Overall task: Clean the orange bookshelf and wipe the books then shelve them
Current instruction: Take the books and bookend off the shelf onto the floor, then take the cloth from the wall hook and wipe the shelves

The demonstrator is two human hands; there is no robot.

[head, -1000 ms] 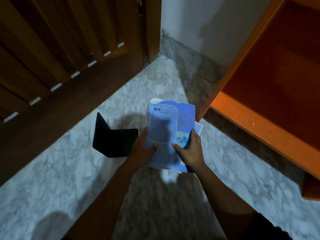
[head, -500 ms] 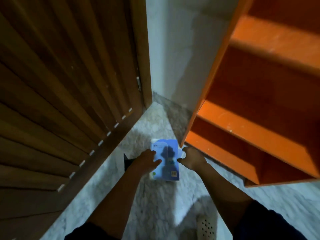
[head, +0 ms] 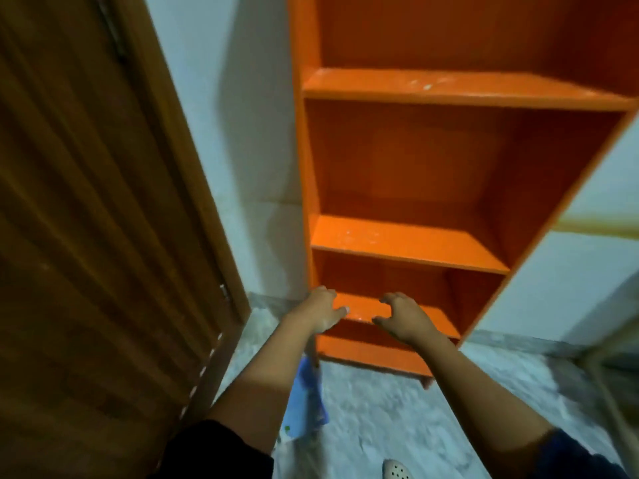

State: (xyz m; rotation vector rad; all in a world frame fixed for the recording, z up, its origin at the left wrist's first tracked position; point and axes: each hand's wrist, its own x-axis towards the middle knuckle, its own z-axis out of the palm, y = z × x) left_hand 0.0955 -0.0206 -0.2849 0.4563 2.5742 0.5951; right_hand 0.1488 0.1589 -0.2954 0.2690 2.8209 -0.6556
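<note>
- The wooden door fills the left side of the view, slatted and dark brown, with its frame running down to the floor.
- The orange bookshelf stands upright against the pale wall, just right of the door frame. Its visible shelves carry no books; whitish specks show on the boards.
- The marble floor is grey-white and veined, blurred by motion.
- The left hand reaches toward the lowest compartment, at the bookshelf's left front edge. Its grip is apart, fingers spread, holding nothing.
- The right hand sits in front of the same lowest compartment, well clear of the left hand. Its grip is also apart, fingers curled loosely like a claw, with nothing in it.
- The blue book lies on the floor below the left forearm, near the bookshelf's lower left corner; the arm covers part of it.
- A white perforated shoe shows at the bottom edge.
</note>
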